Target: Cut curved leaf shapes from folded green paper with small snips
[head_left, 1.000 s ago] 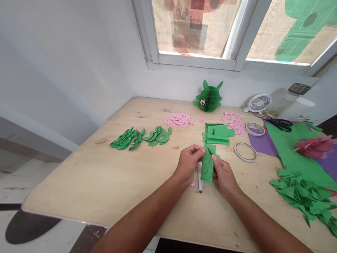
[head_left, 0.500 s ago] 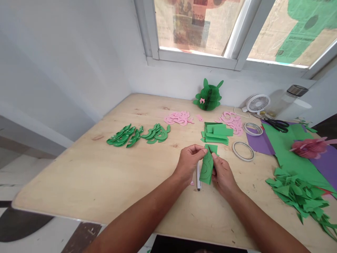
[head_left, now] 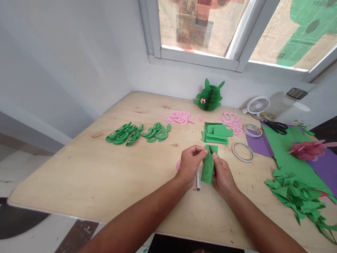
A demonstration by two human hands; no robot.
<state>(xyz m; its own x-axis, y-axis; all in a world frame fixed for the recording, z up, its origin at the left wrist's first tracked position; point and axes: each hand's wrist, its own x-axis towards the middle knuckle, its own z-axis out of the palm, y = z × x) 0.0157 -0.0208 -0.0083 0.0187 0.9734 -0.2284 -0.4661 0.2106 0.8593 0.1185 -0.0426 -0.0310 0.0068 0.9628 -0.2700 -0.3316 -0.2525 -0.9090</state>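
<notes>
A folded green paper piece (head_left: pixel 207 170) with curved drawn lines stands between my hands near the table's middle. My left hand (head_left: pixel 193 161) pinches its upper left edge. In my right hand (head_left: pixel 222 172) are scissors, largely hidden by the fingers; their dark blades (head_left: pixel 211 149) lie at the paper's top. A white marker (head_left: pixel 198 180) is on the table just below the paper. Behind it sits a stack of folded green paper (head_left: pixel 217 133). Cut green curved pieces (head_left: pixel 157 132) lie to the left, with more green cut pieces (head_left: pixel 122 134) beside them.
Pink cutouts (head_left: pixel 179 117) and a green honeycomb figure (head_left: pixel 210 97) are at the back. Tape rolls (head_left: pixel 242 152), black-handled scissors (head_left: pixel 276 126), a small fan (head_left: pixel 257 104), a bottle (head_left: pixel 285 102), a pink paper figure (head_left: pixel 308 150) and green scraps (head_left: pixel 295 193) occupy the right.
The green paper has turned slightly more upright between my hands. A pink piece now shows beside my left wrist. The camera view has shifted a little; both grips look the same.
</notes>
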